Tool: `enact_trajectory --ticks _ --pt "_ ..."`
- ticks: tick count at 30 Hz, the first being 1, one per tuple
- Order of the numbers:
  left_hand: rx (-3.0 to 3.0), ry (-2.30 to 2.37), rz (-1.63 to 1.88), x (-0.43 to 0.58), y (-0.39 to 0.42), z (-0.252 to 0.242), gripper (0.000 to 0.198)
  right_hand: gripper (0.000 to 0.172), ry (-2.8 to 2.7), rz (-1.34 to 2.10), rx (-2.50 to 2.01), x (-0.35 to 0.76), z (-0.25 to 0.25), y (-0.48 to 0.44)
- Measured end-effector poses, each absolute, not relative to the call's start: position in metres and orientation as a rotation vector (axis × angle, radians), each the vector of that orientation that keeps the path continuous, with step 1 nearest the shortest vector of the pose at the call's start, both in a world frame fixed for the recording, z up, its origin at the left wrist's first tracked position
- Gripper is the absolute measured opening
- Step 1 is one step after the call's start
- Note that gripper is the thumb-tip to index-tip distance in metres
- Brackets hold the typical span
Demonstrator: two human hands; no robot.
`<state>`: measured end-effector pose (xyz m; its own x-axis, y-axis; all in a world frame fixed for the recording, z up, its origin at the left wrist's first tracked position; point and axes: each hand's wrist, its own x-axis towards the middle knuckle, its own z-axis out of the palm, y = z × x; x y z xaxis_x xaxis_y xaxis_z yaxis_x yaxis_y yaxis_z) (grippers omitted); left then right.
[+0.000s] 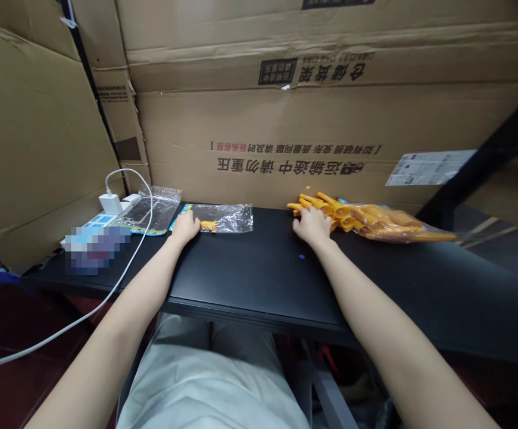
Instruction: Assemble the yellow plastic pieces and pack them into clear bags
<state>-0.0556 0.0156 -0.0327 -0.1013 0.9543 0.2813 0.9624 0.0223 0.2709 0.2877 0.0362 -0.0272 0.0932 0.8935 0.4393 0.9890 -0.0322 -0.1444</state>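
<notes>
My left hand (186,226) is closed on the left end of a clear plastic bag (234,215) with a blue printed edge, which lies flat on the black table. A small orange-yellow piece (208,226) shows just right of the fingers; whether it is inside the bag I cannot tell. Over the near left side of a heap of orange-yellow cone-shaped plastic pieces (346,220), my right hand (312,226) has its fingers bent round one of them; the fingertips are partly hidden. The heap spills from the mouth of a larger clear bag (393,223) full of such pieces.
Another clear bag (156,208) lies at the left by a power strip (100,220) with a white charger (111,204). Its white cable (134,268) loops past my left forearm. Cardboard (259,119) walls the back and left. A small blue bit (302,257) lies on the black table (250,274).
</notes>
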Motion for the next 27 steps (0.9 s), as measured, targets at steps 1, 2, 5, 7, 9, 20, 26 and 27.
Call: enact_trajectory --ticks 1,2,5,7,9,20,26,27 --pt "-2.091 -2.235 -0.633 -0.058 0.017 -0.034 0.025 0.036 -1.874 -0.308 -2.03 0.291 -0.03 0.036" --pt "-2.101 -2.235 -0.645 -0.061 0.019 -0.035 0.025 0.035 -1.897 -0.295 -2.068 0.293 -0.032 0.037" --pt "-2.159 -2.221 -0.676 -0.065 0.024 -0.04 0.029 0.036 -1.885 -0.293 -2.095 0.295 -0.036 0.04" --pt "-2.199 -2.2 -0.68 -0.068 0.027 -0.043 0.031 0.037 -1.825 -0.316 -2.103 0.294 -0.038 0.042" --pt "-2.242 -2.156 -0.676 -0.069 0.03 -0.046 0.032 0.037 -1.774 -0.331 -2.126 0.292 -0.039 0.044" --pt "-2.34 -2.071 -0.631 -0.071 0.034 -0.049 0.037 0.038 -1.68 -0.196 -2.145 0.292 -0.039 0.045" --pt "-2.348 -2.075 -0.604 -0.07 0.033 -0.046 0.038 0.036 -1.704 -0.175 -1.759 0.277 -0.02 0.034" --pt "-2.347 -2.078 -0.608 -0.07 0.032 -0.046 0.038 0.036 -1.751 -0.103 -1.647 0.273 -0.016 0.031"
